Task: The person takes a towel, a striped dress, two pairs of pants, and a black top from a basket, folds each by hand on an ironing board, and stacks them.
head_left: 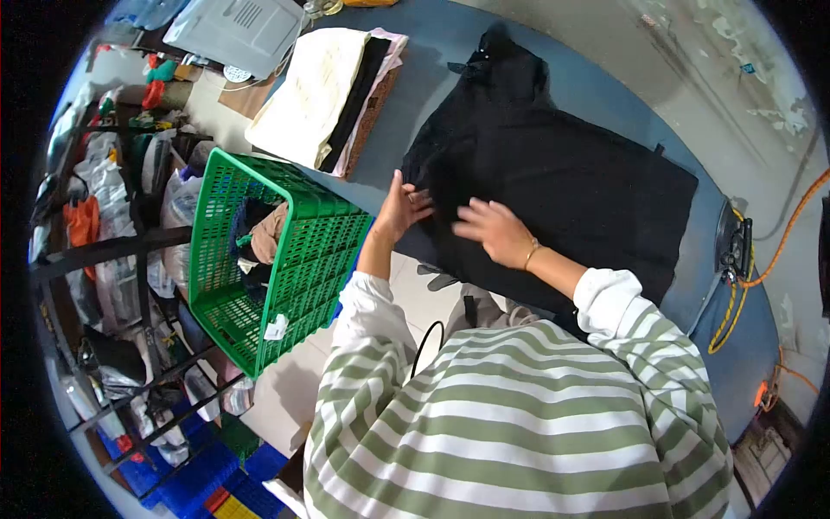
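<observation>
A black garment lies spread over the blue-grey table, its narrower gathered end pointing to the far side. At its left edge is my left hand, thumb raised and fingers stretched over the cloth. My right hand, slightly blurred, is over the near left part of the garment with its fingers apart. Neither hand shows cloth gripped between the fingers.
To the left, a green plastic crate holds some clothes. Behind it is a stack of folded cloths. An iron with a yellow-orange cord stands at the table's right end. Metal shelving with bagged items lines the far left.
</observation>
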The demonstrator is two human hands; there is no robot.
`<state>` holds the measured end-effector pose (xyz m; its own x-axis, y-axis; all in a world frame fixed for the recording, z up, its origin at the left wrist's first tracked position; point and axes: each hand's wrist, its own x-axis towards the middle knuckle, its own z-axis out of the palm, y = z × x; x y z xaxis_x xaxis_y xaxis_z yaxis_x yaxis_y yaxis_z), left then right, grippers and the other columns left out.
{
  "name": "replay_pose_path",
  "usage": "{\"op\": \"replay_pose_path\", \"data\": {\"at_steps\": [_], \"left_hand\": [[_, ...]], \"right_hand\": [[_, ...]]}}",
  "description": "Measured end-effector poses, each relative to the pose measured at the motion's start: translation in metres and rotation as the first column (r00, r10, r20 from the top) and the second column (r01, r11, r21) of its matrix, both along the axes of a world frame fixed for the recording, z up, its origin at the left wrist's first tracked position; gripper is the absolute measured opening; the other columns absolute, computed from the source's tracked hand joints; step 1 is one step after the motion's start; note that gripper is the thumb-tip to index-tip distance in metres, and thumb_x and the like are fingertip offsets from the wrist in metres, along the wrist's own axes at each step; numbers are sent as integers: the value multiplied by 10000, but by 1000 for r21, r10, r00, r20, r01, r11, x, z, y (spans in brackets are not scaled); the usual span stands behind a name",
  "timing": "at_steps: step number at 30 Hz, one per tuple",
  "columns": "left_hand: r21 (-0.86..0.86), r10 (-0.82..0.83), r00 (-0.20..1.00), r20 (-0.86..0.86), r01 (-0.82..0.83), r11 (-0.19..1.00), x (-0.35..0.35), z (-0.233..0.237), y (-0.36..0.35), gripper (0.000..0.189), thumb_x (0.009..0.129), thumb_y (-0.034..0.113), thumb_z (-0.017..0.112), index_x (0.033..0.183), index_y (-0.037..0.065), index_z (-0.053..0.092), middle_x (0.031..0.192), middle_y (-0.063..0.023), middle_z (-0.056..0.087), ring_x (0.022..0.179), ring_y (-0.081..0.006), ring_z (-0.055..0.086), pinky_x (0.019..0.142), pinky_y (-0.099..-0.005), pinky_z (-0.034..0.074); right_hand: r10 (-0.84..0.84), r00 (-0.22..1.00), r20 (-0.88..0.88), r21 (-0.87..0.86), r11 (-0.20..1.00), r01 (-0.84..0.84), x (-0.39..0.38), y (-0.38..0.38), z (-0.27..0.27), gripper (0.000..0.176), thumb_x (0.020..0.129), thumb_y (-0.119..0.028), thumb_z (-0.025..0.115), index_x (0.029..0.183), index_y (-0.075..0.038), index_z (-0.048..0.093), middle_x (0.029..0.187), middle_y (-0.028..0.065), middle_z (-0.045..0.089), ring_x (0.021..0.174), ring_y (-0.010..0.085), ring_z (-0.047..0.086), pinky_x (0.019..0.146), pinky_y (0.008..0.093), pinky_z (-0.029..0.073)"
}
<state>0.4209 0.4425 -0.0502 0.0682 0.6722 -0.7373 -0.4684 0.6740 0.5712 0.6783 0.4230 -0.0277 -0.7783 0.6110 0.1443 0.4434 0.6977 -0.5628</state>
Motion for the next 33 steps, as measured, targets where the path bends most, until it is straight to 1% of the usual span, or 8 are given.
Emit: {"op": "replay_pose_path", "data": {"at_steps": [3,6,9,13,16,19,27,33], "left_hand": [[-159,-83,957,-280,39,986,-34,-29,28,570,828,603,489,1000,60,467,1107,-196,536,1094,-315,503,893,-434,421],[-39,-164,248,-955,444,895,-32,-9,51,558,808,511,591,1045,14,500,1074,-180,571,1027,-270,556,831,-387,447],[328,75,446,-892,523,786,-29,-56,89,560,785,425,652,1112,-7,513,1006,-201,604,949,-279,600,803,-366,456],[-388,-412,-126,-902,655,649,-17,-13,123,530,727,403,661,1063,-2,596,1019,-188,625,1016,-328,575,849,-380,454],[-262,-284,-73,-956,647,716,0,-21,159,461,715,394,643,967,8,652,1015,-152,643,1002,-330,586,841,-380,456],[-33,-370,387,-844,652,757,21,-52,233,568,723,453,643,1020,-30,640,993,-175,648,956,-273,615,847,-341,449],[89,-369,583,-724,609,788,127,-29,345,543,770,351,689,1103,-63,576,951,-122,644,882,-206,611,791,-314,453],[489,-135,879,-456,375,787,88,101,243,189,854,168,603,966,17,627,897,-45,624,915,-117,557,821,-275,433]], "right_hand": [[209,895,393,-88,978,-190,23,-31,-4,483,781,-38,513,1250,-153,501,1410,41,351,1340,233,252,1077,483,211],[116,943,312,-89,992,-93,53,-32,2,473,772,-28,515,1232,-142,514,1378,67,389,1312,276,298,1067,467,241],[-114,951,287,-21,992,125,104,-5,13,444,765,-29,521,1199,-123,533,1313,101,448,1255,290,375,1039,461,292],[-465,818,338,121,884,452,213,43,19,370,771,-44,541,1138,-88,559,1240,124,501,1196,316,429,991,421,364],[-651,627,429,251,752,609,294,73,14,431,767,-22,544,1192,-89,514,1269,128,465,1207,318,408,982,413,373],[-715,441,542,304,656,691,358,109,-2,507,738,22,565,1221,-106,481,1303,117,425,1222,305,382,979,421,358],[-501,247,829,173,651,740,396,151,-6,359,740,-78,632,1085,-94,535,1104,91,534,1132,270,438,925,493,351],[-849,388,359,344,507,791,408,52,18,156,815,-91,546,962,-42,526,944,153,574,928,337,523,792,418,411]]}}
